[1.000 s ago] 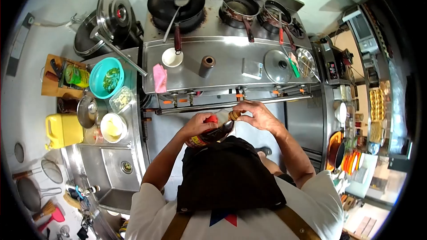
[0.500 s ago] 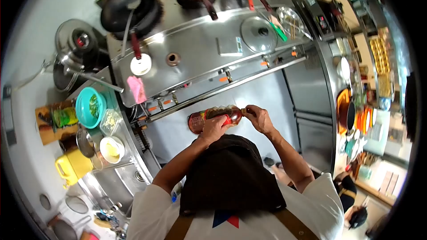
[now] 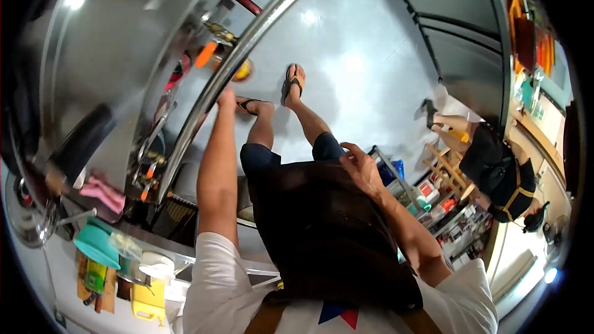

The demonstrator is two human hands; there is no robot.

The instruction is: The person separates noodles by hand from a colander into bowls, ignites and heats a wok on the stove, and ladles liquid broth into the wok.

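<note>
My left arm stretches down toward the steel rail (image 3: 255, 36) at the stove front. There my left hand (image 3: 226, 96) shows only in part, its fingers hidden at the rail. Just beyond it is a rounded yellow-and-amber thing (image 3: 243, 70), partly covered by the rail; I cannot tell whether the hand grips it. My right hand (image 3: 364, 170) hovers beside the dark apron (image 3: 322, 222), its fingers loosely bent and apart, with nothing visible in them.
Orange-handled valves (image 3: 206, 54) line the stove front. A pink cloth (image 3: 103, 194), a turquoise bowl (image 3: 97, 246) and a yellow jug (image 3: 148, 300) are at left. Another person (image 3: 495, 167) is at right, near a wooden rack (image 3: 447, 170). My feet (image 3: 293, 83) stand on the grey floor.
My hands have parted: the left has gone down to the stove's front rail, the right has come off the bottle's neck. The bottle is gone from in front of my apron. My view has tilted down.
</note>
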